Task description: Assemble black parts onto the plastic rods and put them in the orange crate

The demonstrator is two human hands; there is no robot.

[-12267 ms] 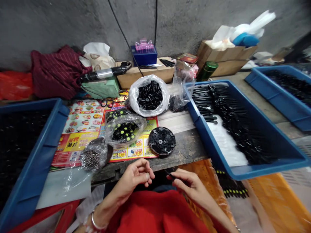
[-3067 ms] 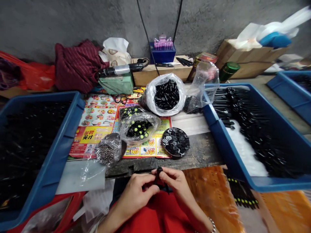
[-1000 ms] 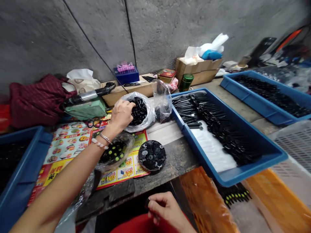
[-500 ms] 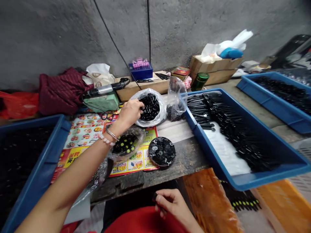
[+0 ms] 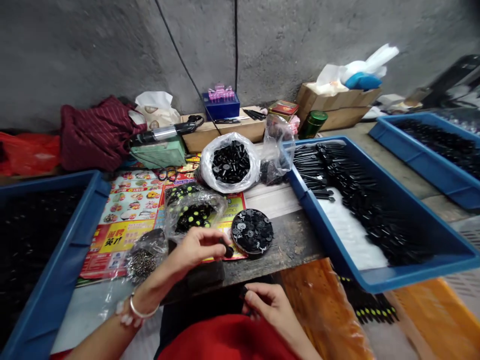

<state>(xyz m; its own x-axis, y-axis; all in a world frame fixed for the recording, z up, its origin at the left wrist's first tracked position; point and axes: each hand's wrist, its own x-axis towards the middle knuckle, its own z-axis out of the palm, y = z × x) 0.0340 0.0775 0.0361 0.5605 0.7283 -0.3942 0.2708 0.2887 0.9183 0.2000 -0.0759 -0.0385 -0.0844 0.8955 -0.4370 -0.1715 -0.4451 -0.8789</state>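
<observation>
Pinching a small glossy black plastic piece (image 5: 227, 251) between thumb and fingertips, the left hand (image 5: 191, 248) is reaching over the worn grey wooden bench (image 5: 288, 245). The piece is sitting just beside a round black disc heaped with flat black skull-marked pieces (image 5: 252, 231). A thin silver bangle (image 5: 140, 311) and a white beaded bracelet (image 5: 125, 319) are circling that wrist. The right hand (image 5: 268, 305) is hovering low above a bright red garment (image 5: 225, 340), its curled fingers (image 5: 258, 300) closing on something small and dark, too small and shadowed to name.

Near the left hand, a clear plastic bag of black pieces with green dots (image 5: 193, 217) and a small clear bag of grey metal screws (image 5: 142, 263) are lying on a colourful printed leaflet (image 5: 127, 200). Farther along, a white-tinted plastic bag packed with glossy black pieces (image 5: 230, 162) is standing open. Two blue plastic trays are flanking the work area: the left blue tray (image 5: 86, 210) is holding a dark mass of parts, and the right blue tray (image 5: 322, 220) is holding rows of long black parts on a white sheet. A translucent orange plastic sheet (image 5: 318, 310) is lying below the bench.
</observation>
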